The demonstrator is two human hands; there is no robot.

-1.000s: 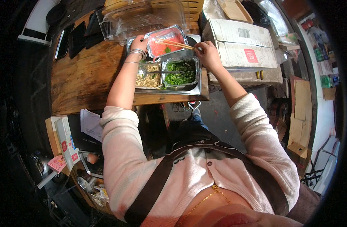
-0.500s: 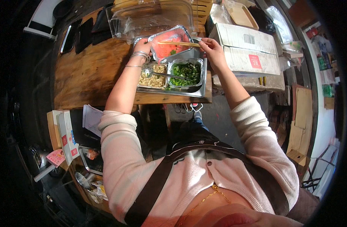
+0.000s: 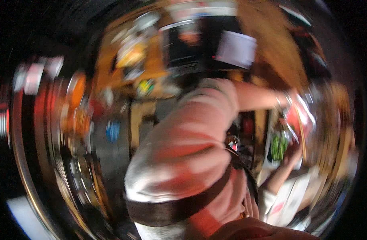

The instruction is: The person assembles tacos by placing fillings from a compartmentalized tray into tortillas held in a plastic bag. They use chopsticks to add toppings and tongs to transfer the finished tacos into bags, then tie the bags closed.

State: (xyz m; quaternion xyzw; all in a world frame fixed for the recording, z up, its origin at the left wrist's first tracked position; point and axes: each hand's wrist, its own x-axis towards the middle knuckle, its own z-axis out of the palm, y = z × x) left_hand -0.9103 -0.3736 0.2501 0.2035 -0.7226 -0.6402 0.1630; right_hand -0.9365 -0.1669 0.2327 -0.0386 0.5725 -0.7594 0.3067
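Observation:
Everything is smeared by fast motion of the view. At the right side, my left hand (image 3: 290, 98), with bangles at the wrist, is at the edge of a foil tray (image 3: 309, 105) with a pink-red inside; its fingers are blurred, but it appears to grip the tray's rim. Lower down, my right hand (image 3: 294, 153) is closed on a pair of chopsticks (image 3: 302, 128), which lie across the tray's front. Between the hands sits chopped green herb (image 3: 278, 146) in a foil container. The container of pale chopped pieces beside it cannot be made out.
A white paper sheet (image 3: 236, 49) and a dark tray (image 3: 181, 44) are at the top. A wooden table (image 3: 151, 66) holds blurred bags. The white carton (image 3: 289, 196) stands beyond my right hand. Orange objects (image 3: 77, 104) and a blue round thing (image 3: 112, 131) are at left.
The view has swung sharply to the left, so both hands and the trays now appear at the right edge. My hands stay at the foil tray and chopsticks.

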